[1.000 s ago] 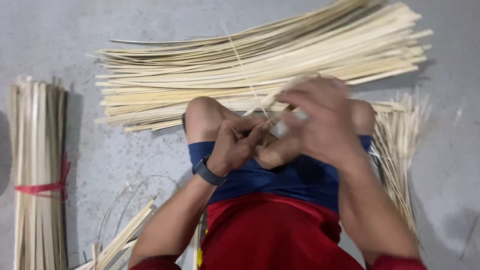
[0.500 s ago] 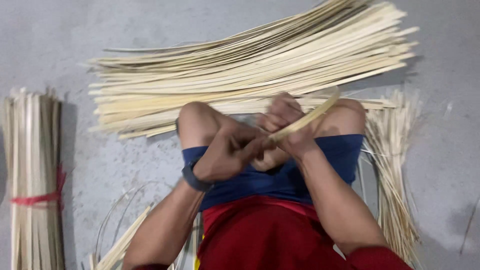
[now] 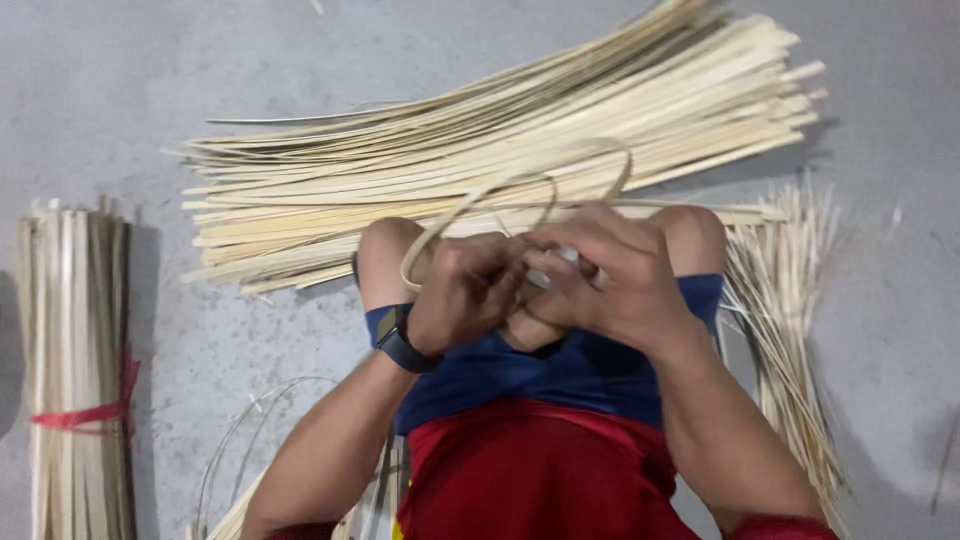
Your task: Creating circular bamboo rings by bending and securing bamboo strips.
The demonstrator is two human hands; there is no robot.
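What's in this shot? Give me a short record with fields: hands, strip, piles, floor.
left hand: grips bent strip, wears dark watch
right hand: closed on same strip, beside left hand
strip: pale, curved into loops above hands
big pile: loose flat strips, beyond knees
tied bundle: far left, red tie
thin slivers: at right
floor: grey concrete

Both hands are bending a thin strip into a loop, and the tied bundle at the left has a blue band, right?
Not quite: the head view shows the band on the bundle is red. The left hand and right hand do bend a strip into a loop.
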